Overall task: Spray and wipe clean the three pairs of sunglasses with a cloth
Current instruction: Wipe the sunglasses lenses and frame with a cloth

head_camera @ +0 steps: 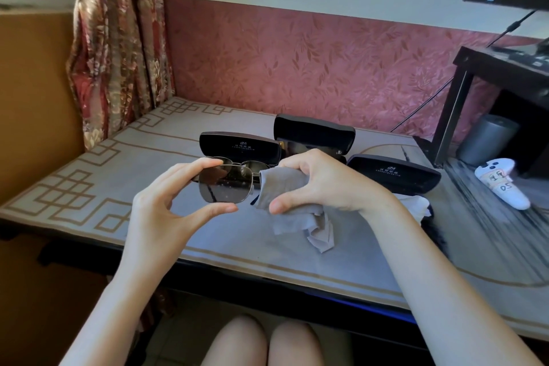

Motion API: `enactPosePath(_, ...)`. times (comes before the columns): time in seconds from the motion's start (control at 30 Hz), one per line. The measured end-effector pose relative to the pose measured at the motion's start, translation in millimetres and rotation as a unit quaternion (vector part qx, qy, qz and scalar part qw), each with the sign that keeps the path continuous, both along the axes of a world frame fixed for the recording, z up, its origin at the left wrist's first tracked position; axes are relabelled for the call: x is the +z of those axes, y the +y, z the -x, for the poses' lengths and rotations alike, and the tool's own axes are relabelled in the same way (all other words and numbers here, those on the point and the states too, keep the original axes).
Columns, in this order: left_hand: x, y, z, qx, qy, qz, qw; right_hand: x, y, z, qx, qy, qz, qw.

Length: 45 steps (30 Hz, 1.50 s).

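**One pair mid-wipe, the rest unclear**

Nearest the camera, at centre frame, the left hand (166,202) holds a pair of sunglasses (224,186) above the tabletop (89,187). Its fingers (202,163) and thumb pinch the rim of one dark lens from above and below. Just right of it, the right hand (320,184) grips a grey cloth (300,217). The fingers are curled over the top and the thumb is underneath, with the cloth wrapped round the other lens and its loose end trailing down to the tabletop.

The bare lens carries pale specks, either spray or dust, so I judge this pair to be only half wiped.

Behind the hands stand three open black cases: left case (240,147), back case (315,131) and right case (393,171). A second pair (255,164) seems to lie in front of the left case, and something dark sits in the back case. Whether either has been cleaned cannot be told.

No spray bottle is in view. At best the task is partway, with this wipe to finish and probably two more pairs to do.
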State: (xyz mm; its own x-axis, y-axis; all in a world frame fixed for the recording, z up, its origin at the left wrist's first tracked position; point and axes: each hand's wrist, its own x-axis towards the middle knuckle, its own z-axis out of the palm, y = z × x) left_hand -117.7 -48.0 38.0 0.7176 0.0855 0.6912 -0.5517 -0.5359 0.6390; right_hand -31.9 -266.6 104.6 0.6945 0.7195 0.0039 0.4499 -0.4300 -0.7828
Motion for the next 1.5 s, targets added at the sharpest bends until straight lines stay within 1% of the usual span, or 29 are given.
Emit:
enactPosePath(0.13, -0.3, -2.6, -0.3, -0.011, -0.005, 0.02, 1.0, 1.3, 2.8, 3.8, -0.013, 0.002, -0.059, 0.998)
enactPosePath(0.27, 1.7, -4.4, 0.1, -0.013, -0.003, 0.031, 0.999, -0.5, 7.1, 5.2, -0.023, -0.004, -0.084, 0.996)
enactPosePath(0.33, 3.1, -5.0, -0.1, -0.012, -0.003, 0.027, 1.0, -0.8, 6.2, 6.1, -0.033, 0.04, -0.11, 0.993)
enactPosePath(0.4, 3.8, -6.1, -0.2, -0.008, -0.003, 0.027, 1.0, -1.2, 1.4, 5.1, -0.031, 0.059, -0.123, 0.99)
enactPosePath(0.47, 3.9, -6.5, -0.5, -0.005, -0.002, 0.031, 1.0, -2.5, -4.6, 1.0, -0.015, 0.027, -0.11, 0.993)
enactPosePath(0.53, 3.9, -6.8, -1.1, -0.005, -0.002, 0.03, 1.0, -3.3, -10.1, -3.7, -0.005, 0.018, -0.106, 0.994)
enactPosePath(0.63, 3.8, -6.8, -1.8, -0.01, -0.001, 0.032, 0.999, -1.9, -20.1, -5.2, 0.031, 0.04, -0.103, 0.993)
enactPosePath(0.77, 3.3, -8.3, -2.0, -0.011, -0.009, 0.029, 0.999, -3.1, -31.4, -8.6, 0.054, 0.085, -0.102, 0.99)
enactPosePath(0.87, 3.2, -9.6, -2.5, -0.006, -0.008, 0.026, 1.0, -3.6, -34.1, -7.7, 0.065, 0.093, -0.085, 0.99)
enactPosePath(1.0, 1.8, -11.4, -1.8, -0.005, -0.006, 0.015, 1.0, 0.2, -32.4, -2.7, 0.064, 0.106, -0.053, 0.991)
enactPosePath(1.13, 1.1, -13.4, -1.3, -0.001, -0.007, 0.001, 1.0, -3.1, -23.9, -1.5, 0.036, 0.072, -0.023, 0.997)
enactPosePath(1.3, 1.3, -11.9, -1.4, -0.004, -0.007, 0.006, 1.0, -5.2, -19.2, 0.1, 0.012, 0.043, -0.064, 0.997)
enactPosePath(1.4, 2.0, -12.5, -1.1, 0.001, -0.002, 0.005, 1.0, -4.3, -20.5, -0.6, 0.014, 0.028, -0.067, 0.997)
enactPosePath(1.5, 2.9, -12.0, -1.8, -0.004, -0.001, 0.016, 1.0, -3.7, -26.0, -2.2, 0.029, 0.04, -0.066, 0.997)
